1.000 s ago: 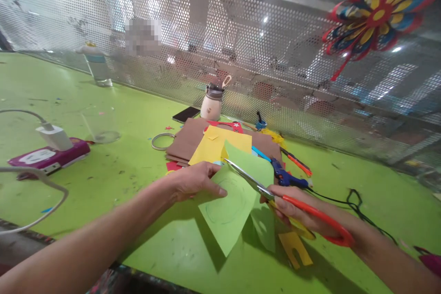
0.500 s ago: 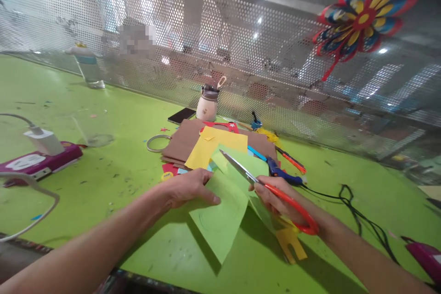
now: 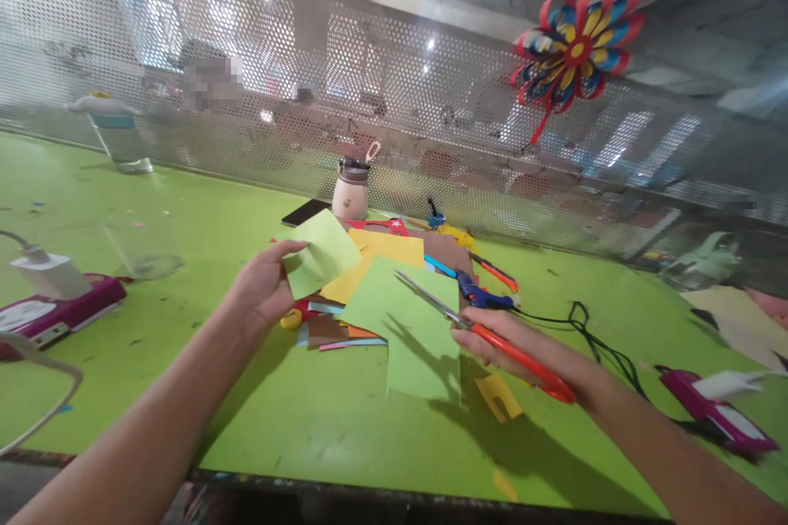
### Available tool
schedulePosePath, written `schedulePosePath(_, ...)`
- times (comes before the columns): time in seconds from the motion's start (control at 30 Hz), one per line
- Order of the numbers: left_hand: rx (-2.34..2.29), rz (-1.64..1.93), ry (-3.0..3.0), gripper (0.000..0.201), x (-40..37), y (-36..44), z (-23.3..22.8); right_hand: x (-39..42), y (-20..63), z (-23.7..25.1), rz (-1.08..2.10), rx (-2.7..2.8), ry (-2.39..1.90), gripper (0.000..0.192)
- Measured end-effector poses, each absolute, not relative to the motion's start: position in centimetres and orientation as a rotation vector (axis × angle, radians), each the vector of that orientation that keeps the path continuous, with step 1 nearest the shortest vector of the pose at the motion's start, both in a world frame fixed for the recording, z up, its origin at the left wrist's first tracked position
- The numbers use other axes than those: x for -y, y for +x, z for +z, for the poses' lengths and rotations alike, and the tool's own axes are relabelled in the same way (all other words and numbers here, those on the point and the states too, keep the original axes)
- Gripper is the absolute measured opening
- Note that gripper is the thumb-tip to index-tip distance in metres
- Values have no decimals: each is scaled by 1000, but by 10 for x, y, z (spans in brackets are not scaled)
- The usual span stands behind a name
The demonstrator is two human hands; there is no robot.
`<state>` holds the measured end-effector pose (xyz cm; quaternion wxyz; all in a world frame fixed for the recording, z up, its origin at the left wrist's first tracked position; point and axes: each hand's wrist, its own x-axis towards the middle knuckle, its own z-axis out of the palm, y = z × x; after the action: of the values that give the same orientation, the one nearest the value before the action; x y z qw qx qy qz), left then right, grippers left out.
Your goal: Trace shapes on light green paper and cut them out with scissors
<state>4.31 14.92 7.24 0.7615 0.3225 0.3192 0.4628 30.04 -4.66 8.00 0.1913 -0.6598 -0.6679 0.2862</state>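
Left hand [image 3: 262,287] is raised above the green table [image 3: 185,221], fingers pinched on a small light-green paper piece [image 3: 321,256]; the thumb sits on the piece's near corner, and the rest of the sheet fans out up and to the right of the fingertips. Right hand [image 3: 501,344] is closed around the orange-handled scissors [image 3: 486,336], fingers curled through and over the handle loops; the blades point away and to the left from the knuckles and look nearly shut, tips resting over a larger light-green paper sheet [image 3: 410,324]. That sheet hangs just left of the right fingers, lower edge dropping toward the table; whether the fingers pinch it under the blades is hidden.

Between the two hands, beyond the fingertips: a stack of coloured papers [image 3: 369,262], yellow on top, brown below. A blue glue gun [image 3: 483,297] lies just past the right knuckles, its black cord [image 3: 591,340] trailing right. A yellow paper cut-out [image 3: 500,395] lies on the table below the right fingers. Far behind the left fingertips stand a cream bottle [image 3: 350,193] and a dark phone [image 3: 306,212]. Well left of the left wrist: a magenta power strip [image 3: 58,313] with a white charger [image 3: 43,272]. A paper flower [image 3: 575,37] hangs on the perforated metal screen [image 3: 246,98].
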Motion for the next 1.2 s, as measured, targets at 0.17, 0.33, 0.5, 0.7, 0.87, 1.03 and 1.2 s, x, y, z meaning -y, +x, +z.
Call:
schedulePosePath(0.17,-690,937,671,20,-137,62,63,46,311,54,480,1776,-2080,28)
schedulePosePath(0.33,-702,1032,641,22,-140,65,70,35,317,28,399,1676,-2223,26)
schedulePosePath(0.5,-700,1187,646,22,-148,61,92,30,308,18,326,1610,-2307,27)
schedulePosePath(0.7,-746,988,742,30,-136,84,73,31,299,9,330,1520,-2243,27)
schedulePosePath(0.87,-681,858,853,27,-116,98,53,30,302,13,567,1348,-1968,25)
schedulePosePath(1.03,-617,805,886,28,-100,105,49,30,293,33,805,1207,-1587,35)
schedulePosePath(1.2,-634,764,867,29,-94,109,52,25,284,43,882,1103,-1396,34)
